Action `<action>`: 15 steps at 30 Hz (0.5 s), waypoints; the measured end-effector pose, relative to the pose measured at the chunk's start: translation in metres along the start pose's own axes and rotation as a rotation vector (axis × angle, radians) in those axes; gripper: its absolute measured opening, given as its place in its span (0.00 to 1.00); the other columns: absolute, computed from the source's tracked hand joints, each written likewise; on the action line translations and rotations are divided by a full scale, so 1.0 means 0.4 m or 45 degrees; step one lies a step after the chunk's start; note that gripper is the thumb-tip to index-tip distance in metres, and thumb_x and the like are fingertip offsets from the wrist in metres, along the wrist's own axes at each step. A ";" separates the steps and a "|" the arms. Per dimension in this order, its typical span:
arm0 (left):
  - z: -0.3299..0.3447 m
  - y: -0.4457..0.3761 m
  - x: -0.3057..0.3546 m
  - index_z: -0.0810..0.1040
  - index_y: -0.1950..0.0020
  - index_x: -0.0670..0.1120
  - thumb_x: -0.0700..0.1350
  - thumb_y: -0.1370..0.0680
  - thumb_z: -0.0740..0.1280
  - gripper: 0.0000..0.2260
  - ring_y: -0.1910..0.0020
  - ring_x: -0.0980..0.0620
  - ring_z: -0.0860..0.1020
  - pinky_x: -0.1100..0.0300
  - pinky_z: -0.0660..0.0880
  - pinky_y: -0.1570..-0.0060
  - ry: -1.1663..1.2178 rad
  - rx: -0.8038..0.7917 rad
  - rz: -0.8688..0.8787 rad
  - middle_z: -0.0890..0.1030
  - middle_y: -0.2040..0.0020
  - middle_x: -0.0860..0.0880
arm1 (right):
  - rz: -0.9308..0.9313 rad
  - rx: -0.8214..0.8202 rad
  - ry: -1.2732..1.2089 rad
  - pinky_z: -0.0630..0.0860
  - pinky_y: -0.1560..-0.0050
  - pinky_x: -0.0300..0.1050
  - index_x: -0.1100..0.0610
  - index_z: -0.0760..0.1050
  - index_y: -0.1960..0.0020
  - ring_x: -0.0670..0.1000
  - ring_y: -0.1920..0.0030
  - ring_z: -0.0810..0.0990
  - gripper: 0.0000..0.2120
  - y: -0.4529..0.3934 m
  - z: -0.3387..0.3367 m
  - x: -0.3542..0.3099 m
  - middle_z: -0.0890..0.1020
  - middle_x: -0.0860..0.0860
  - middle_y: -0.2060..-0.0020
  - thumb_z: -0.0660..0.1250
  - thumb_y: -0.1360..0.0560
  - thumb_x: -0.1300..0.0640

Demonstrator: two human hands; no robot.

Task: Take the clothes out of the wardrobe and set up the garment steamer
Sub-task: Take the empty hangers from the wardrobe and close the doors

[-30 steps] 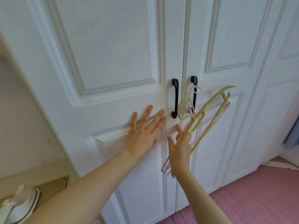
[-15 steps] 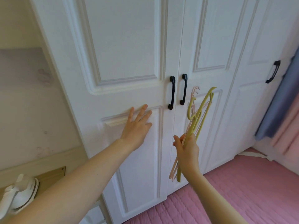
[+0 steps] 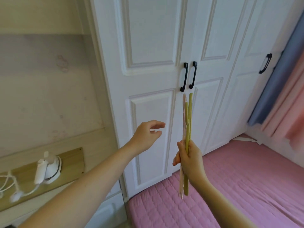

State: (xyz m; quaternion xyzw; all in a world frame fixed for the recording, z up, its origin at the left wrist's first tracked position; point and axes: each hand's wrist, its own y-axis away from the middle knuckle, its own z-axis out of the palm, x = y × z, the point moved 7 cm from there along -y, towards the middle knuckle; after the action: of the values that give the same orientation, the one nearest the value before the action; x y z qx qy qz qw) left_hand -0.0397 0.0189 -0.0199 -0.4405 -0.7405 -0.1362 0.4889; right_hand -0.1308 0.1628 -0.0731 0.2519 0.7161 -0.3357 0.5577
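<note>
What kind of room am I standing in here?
Most likely a bedroom: a white wardrobe with closed doors, a bed with a pink quilt right against it, and curtains at the right.

Soft, even daylight fills the room, bright on the white wardrobe doors [image 3: 151, 79], with only faint shadows in the panel mouldings and no harsh glare. Motion blur smears the blue and pink curtains [image 3: 283, 96] at the right and softens the white garment steamer [image 3: 47, 168] at the near left. The wide lens bends the door lines toward the edges.
</note>
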 end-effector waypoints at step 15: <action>-0.110 0.467 -0.229 0.78 0.45 0.34 0.31 0.24 0.64 0.09 0.58 0.46 0.82 0.55 0.81 0.51 1.350 0.166 -0.793 0.82 0.54 0.40 | 0.009 -0.531 0.160 0.78 0.65 0.42 0.58 0.72 0.55 0.50 0.73 0.80 0.09 0.374 0.368 0.003 0.79 0.52 0.75 0.61 0.20 0.53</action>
State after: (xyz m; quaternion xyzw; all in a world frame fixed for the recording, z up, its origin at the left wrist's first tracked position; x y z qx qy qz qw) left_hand 0.1459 0.0508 -0.1184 -0.0454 -0.4974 -0.4275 0.7535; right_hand 0.0715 0.1475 -0.1264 0.1540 0.8024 -0.1622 0.5532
